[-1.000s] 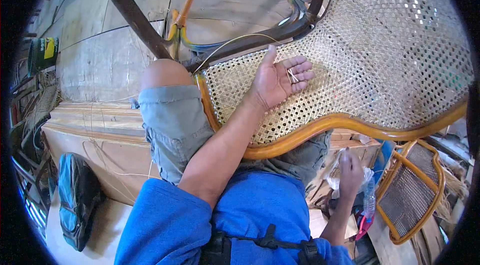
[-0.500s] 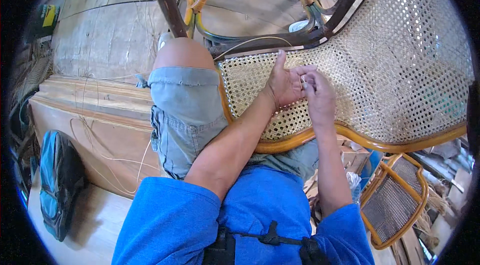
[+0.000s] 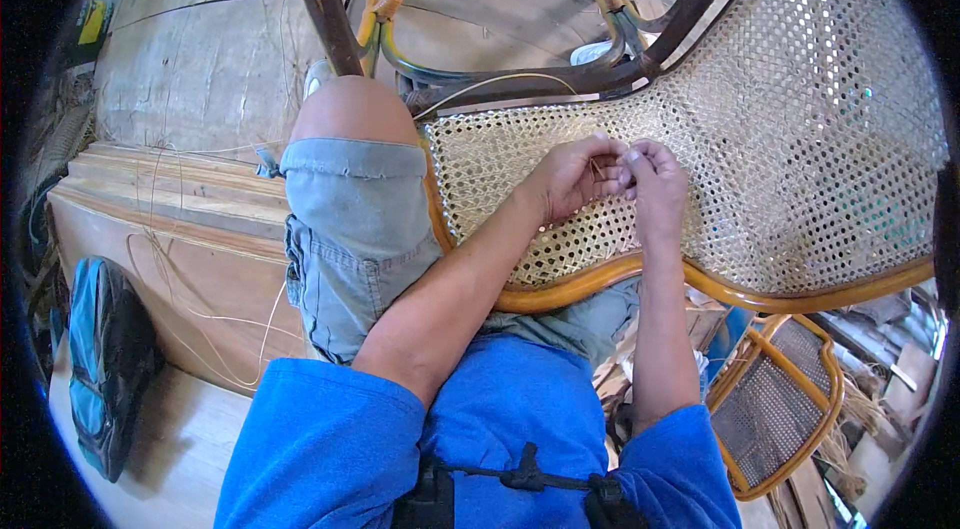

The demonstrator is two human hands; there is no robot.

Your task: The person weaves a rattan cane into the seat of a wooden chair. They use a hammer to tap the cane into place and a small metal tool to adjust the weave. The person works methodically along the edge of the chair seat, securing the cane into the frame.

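my left hand (image 3: 572, 181) is turned palm up, with fingers half curled, and it has loose hold of some thin pale strips (image 3: 598, 169) that lie across the fingers. my right hand (image 3: 660, 191) comes against these fingertips from the right side; its thumb and first finger are brought close together, but if a strip is between them i cannot tell. directly below both hands is the big cream panel of woven cane with small holes (image 3: 770, 159), and nearer to my body than my grip runs its wavy orange-brown wooden rim (image 3: 590, 281). beyond my left hand, one long pale strip (image 3: 470, 86) makes an arc beside the dark brown frame (image 3: 325, 9).

i judge that the step in hand is sorting or picking out one strip by fingertips. the next move calls for a fine pinch of the right, while the left palm keeps steady.

one second ago my right hand was well apart, low on the right; now it meets the left. my left thumb, which stood up, is now folded toward the fingers.
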